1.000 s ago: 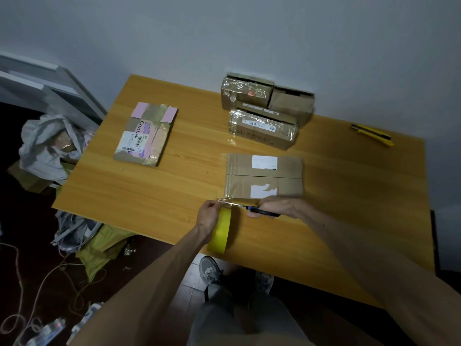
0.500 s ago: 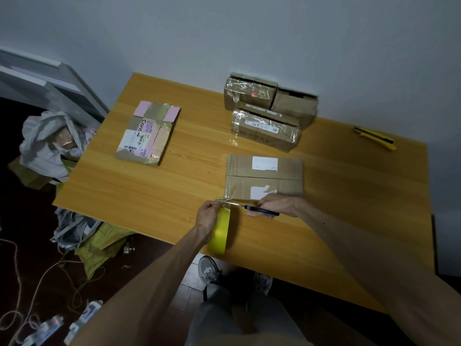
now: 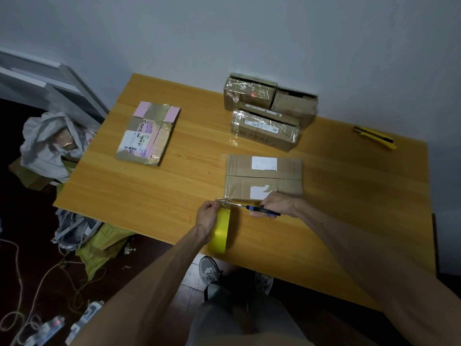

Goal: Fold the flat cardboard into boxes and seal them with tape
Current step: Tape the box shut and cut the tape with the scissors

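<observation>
Cutting tape at the near-left corner of the box (image 3: 264, 176), which lies closed at mid-table with its near edge toward me.

Grip: my left hand (image 3: 207, 216) is curled round the top of the yellow tape roll (image 3: 220, 231), held on edge over the near rim of the table (image 3: 149, 191). My right hand (image 3: 277, 204) is wrapped round the blue handles of the scissors (image 3: 249, 208), with the blades at the tape strand (image 3: 224, 201). Whether the blades are parted is too small to tell.

Handling (judgement):
- Film is thin, light and sticky, and likely curls on itself once slack. Keep it taut and hold the roll by its rim, off the adhesive.
- The box looks light and probably empty. Its panels are stiff, the flap seam weak.
- It may slide on smooth wood, so press on a panel near a corner, never on the seam.
</observation>
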